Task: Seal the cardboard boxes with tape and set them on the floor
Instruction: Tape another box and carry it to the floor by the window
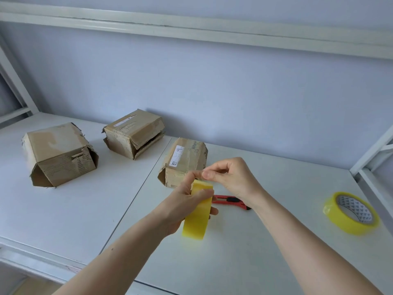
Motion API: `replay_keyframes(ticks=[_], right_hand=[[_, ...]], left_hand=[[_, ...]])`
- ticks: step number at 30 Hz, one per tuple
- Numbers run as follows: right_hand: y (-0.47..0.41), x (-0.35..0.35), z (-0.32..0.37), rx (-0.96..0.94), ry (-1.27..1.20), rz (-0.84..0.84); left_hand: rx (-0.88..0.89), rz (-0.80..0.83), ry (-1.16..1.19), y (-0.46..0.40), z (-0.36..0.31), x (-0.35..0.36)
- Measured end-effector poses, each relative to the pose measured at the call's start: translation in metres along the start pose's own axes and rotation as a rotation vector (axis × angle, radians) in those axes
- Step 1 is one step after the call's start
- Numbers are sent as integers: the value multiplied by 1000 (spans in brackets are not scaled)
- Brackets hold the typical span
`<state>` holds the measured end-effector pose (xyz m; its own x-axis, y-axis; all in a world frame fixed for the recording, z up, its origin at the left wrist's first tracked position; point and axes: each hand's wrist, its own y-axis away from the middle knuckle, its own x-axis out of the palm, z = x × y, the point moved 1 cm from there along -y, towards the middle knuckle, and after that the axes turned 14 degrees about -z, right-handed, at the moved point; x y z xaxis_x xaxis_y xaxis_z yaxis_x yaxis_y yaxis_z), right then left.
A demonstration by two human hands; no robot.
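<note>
Tape roll (196,211) gripped in left hand (182,206), right hand (229,175) pinching above.

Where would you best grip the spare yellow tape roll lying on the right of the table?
Pinch the near rim of the spare tape roll from above, one finger inside the open core, thumb on the outer wall: it lies nearly flat, hole up, with nothing around it.

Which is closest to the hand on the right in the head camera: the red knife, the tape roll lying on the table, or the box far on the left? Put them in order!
From the right hand:
1. Red knife, just under the wrist.
2. Tape roll lying on the table, off to the right.
3. Leftmost box, across the table.
</note>
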<state>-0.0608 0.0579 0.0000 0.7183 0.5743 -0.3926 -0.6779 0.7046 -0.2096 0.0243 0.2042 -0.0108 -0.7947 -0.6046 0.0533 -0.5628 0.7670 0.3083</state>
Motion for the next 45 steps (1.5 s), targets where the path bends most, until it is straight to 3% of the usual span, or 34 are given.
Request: replay_keyframes(ticks=[6,11,17,23,28,32,37,45], right_hand=[[-21,-17,7,-54,126,-121],[-24,-18,11,11,266,142],[-30,-29,19,43,292,128],[-43,-31,34,17,373,179],[-46,-32,36,6,443,154],[-43,-37,32,18,418,108],[-51,-61,33,40,336,115],[-63,-81,17,72,360,142]], left_hand=[[-90,-52,-14,-16,-2,-11],[-51,50,18,-19,-9,-7],[-103,157,106,-34,-12,-11],[-160,26,238,-45,-19,-9],[-206,45,232,-53,-21,-6],[-178,66,253,-57,-20,2],[-21,250,281,-57,-11,11],[-72,183,202,-76,-24,22]])
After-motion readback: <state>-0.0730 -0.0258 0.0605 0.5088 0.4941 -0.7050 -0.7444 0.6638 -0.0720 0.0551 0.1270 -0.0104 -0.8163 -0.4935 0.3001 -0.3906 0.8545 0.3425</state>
